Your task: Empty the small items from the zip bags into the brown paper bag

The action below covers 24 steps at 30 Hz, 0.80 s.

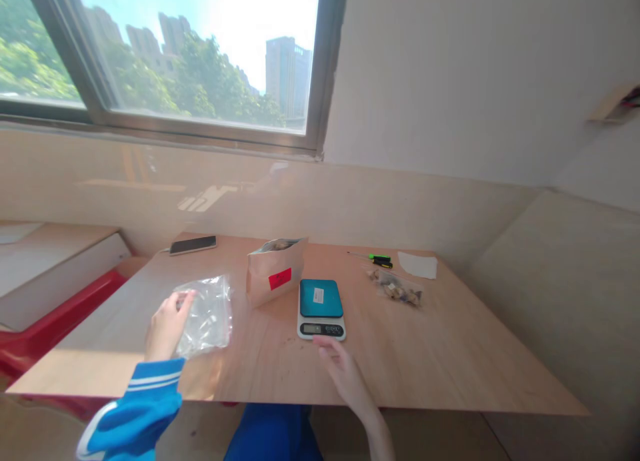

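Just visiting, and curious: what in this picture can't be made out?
Head view, throughout:
Scale display: any digits, too small to read.
Red label: writing, too small and blurred.
Paper pouch: most contents, hidden by its front side.
Left hand: whether it grips the clear bag, hidden behind its own fingers.
Wall fixture: cut off by the right edge.

The bag (207, 318) is clear plastic, crumpled and glinting, spread out left of centre in the lower half of the frame, a faint reddish strip down its right edge; whether its left side is lifted cannot be told. The scale (321, 310) lies flat just below the frame's centre, white-bodied, with a teal platform bearing a white label and, at its lower edge, a black panel with a display too small to read
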Available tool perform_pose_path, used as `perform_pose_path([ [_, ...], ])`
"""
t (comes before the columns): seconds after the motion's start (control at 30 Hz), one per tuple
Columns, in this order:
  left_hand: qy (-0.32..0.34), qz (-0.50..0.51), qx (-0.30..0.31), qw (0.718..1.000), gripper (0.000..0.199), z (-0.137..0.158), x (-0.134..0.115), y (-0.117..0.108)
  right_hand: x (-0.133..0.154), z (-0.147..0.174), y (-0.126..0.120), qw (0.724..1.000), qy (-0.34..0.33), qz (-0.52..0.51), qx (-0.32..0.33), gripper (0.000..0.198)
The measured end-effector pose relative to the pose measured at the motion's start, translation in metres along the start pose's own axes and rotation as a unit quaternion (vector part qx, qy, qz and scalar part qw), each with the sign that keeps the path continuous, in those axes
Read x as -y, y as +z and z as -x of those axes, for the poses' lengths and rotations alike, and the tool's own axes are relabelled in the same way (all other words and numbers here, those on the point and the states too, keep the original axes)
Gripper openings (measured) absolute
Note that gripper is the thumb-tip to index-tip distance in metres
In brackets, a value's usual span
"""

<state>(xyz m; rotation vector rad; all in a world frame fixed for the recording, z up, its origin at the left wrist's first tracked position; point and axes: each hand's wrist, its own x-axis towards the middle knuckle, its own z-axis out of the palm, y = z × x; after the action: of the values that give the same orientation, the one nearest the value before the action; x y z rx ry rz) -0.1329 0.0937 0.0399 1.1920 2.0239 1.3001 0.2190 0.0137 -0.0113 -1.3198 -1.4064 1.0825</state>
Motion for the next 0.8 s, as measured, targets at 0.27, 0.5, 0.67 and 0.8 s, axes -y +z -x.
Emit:
perform_pose_path([
  [0.27,-0.019,-0.276,-0.1,0.956,0.069,0.01,0.006,-0.004,-0.061,-0.107,-0.122,0.906,0.006,0.337,-0.257,0.035],
  [0.5,-0.049,-0.29,-0.027,0.955,0.086,0.013,0.015,-0.011,-0.073,-0.161,-0.147,0.843,0.071,0.435,-0.309,0.043],
  [0.67,-0.012,-0.356,-0.066,0.932,0.094,0.015,0.021,-0.006,-0.082,-0.14,-0.175,0.836,0.052,0.464,-0.289,0.019],
  [0.8,0.136,-0.338,-0.145,0.92,0.078,0.03,0.005,-0.001,-0.074,-0.113,-0.197,0.833,0.02,0.451,-0.32,0.027],
])
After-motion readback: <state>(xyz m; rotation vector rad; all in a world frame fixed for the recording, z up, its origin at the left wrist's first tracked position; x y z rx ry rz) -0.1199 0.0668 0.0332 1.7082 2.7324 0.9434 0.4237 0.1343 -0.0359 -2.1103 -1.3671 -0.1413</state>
